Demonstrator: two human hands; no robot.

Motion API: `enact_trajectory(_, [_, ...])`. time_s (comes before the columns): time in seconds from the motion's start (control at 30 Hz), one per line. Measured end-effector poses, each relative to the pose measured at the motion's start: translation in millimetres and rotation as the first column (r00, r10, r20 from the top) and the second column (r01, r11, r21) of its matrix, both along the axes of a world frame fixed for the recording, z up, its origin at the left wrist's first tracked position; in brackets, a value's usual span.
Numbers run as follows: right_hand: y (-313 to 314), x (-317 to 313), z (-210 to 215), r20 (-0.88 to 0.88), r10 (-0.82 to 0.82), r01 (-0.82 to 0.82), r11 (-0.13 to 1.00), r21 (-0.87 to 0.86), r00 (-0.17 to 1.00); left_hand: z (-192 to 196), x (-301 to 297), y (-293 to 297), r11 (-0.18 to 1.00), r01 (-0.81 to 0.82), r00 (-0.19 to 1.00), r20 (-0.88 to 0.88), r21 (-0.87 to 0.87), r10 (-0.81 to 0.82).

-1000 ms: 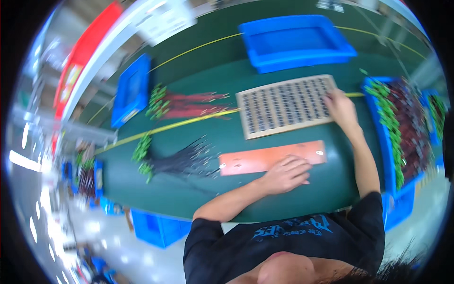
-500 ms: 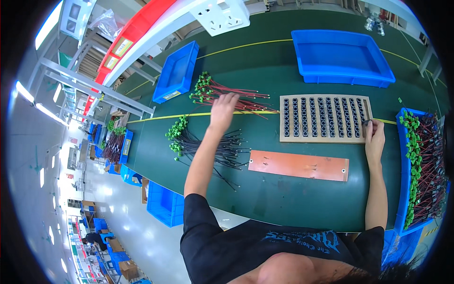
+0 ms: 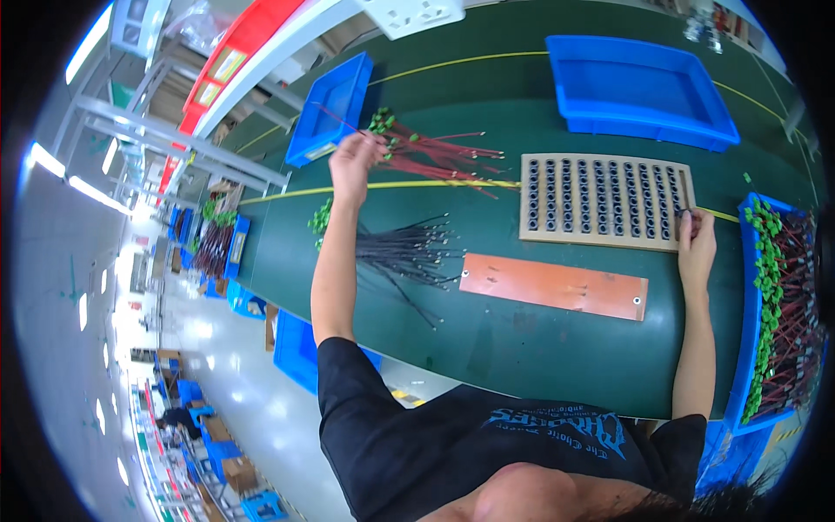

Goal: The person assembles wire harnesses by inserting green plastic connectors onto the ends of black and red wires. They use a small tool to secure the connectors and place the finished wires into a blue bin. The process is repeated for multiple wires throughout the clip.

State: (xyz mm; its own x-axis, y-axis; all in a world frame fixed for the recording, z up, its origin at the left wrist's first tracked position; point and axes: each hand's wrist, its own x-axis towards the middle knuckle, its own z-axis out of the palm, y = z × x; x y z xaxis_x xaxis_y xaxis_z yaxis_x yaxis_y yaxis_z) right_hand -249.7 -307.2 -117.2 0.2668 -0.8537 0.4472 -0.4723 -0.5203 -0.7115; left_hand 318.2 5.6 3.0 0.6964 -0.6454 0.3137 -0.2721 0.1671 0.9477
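My left hand (image 3: pixel 355 161) is closed at the green-ended side of a bundle of red wires (image 3: pixel 435 158). A single thin red wire (image 3: pixel 332 115) juts from its fingers toward the upper left. Below lies a bundle of black wires (image 3: pixel 404 250), its green connectors (image 3: pixel 320 217) partly covered by my left forearm. At the right edge of a tan board (image 3: pixel 600 233) set with rows of black round-holed pieces (image 3: pixel 600 196), my right hand (image 3: pixel 698 237) pinches a small dark part (image 3: pixel 684 214). Its fingers mostly hide that part.
An orange-brown strip (image 3: pixel 552 287) lies in front of the board. Blue trays stand at the back right (image 3: pixel 644 129) and back left (image 3: pixel 335 104). A blue bin (image 3: pixel 744 348) of green-ended red wires is at the right. A white socket panel (image 3: pixel 409 13) hangs above the table.
My left hand has moved left and away from me across the red bundle, and a red wire now sticks out of it. My right hand stays at the board's right edge. The view has shifted slightly.
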Motion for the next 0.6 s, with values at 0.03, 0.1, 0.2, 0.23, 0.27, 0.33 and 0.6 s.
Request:
enact_trajectory(0.03, [-1, 0, -3, -0.002, 0.009, -0.009, 1.000, 0.004, 1.000, 13, 7, 11, 0.980, -0.112, 0.994, -0.007, -0.164, 0.112])
enact_trajectory(0.1, [-2, -2, -4, -0.013, 0.013, -0.013, 1.000, 0.011, 1.000, 39, 10, 38, 0.892, -0.247, 0.961, 0.020, -0.378, 0.275])
enact_trajectory(0.2, [-3, -4, -8, -0.003, 0.017, -0.017, 0.999, 0.041, 1.000, 78, -14, 81, 0.914, -0.333, 0.819, 0.409, -0.232, 0.402])
enact_trajectory(0.23, [-4, -5, -8, -0.006, 0.012, -0.012, 0.999, 0.030, 1.000, 90, -33, 91, 0.945, -0.326, 0.659, 0.708, -0.037, 0.255])
enact_trajectory(0.27, [-5, -6, -7, -0.008, 0.008, -0.007, 1.000, 0.019, 1.000, 96, -49, 101, 0.915, -0.372, 0.440, 0.898, 0.155, 0.027])
enact_trajectory(0.33, [-5, -4, -6, -0.014, 0.010, -0.010, 1.000, 0.013, 1.000, 69, -52, 126, 0.785, -0.303, 0.379, 0.824, 0.541, -0.422])
enact_trajectory(0.6, [-4, -1, -4, -0.011, 0.029, -0.028, 0.999, 0.029, 1.000, -30, -65, 171, 0.614, -0.332, 0.538, 0.678, 0.716, -0.500])
